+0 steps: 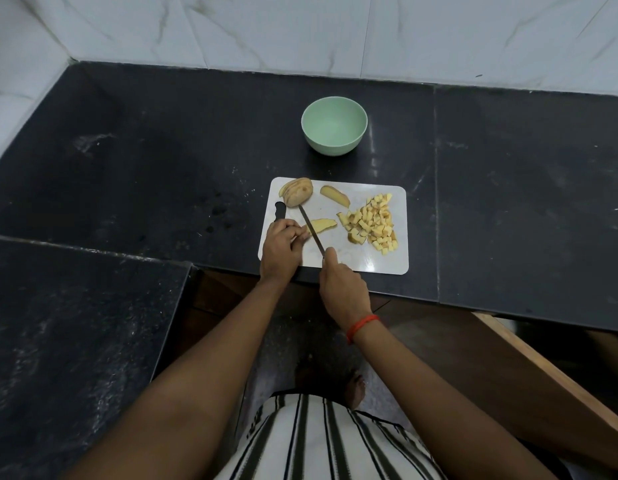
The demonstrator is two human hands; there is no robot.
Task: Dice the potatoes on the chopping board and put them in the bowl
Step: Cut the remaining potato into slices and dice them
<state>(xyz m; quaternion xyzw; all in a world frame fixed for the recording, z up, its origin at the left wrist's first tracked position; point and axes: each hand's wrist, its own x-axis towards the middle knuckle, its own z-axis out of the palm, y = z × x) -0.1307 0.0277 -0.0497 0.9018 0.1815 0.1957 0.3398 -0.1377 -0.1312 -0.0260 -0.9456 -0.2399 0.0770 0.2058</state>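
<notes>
**One bowl, one board, one knife, two slices waiting**

On the dark worktop (145,161) lies a single white chopping board (387,258), and beyond it, set apart from its far edge, stands one pale green bowl (334,126) with nothing in it.

The board carries four groups of potato. There is one part-cut potato (297,192), skin on, at the far left corner. Two loose slices lie apart: the far slice (335,196) towards the middle of the far edge, and the near slice (321,225) left of centre. The heap of dice (373,220) on the right half has too many pieces to count.

One knife (311,230) lies slantwise across the near slice, its tip by the part-cut potato. The right hand (342,282) is closed round its handle, forefinger laid along the back of the blade. The left hand (281,244) has its fingers curled, the tips pinning the left end of the near slice.

One black handle (280,211) juts past the left hand at the board's left edge; what it belongs to cannot be told. One red thread (362,327) circles the right wrist.
</notes>
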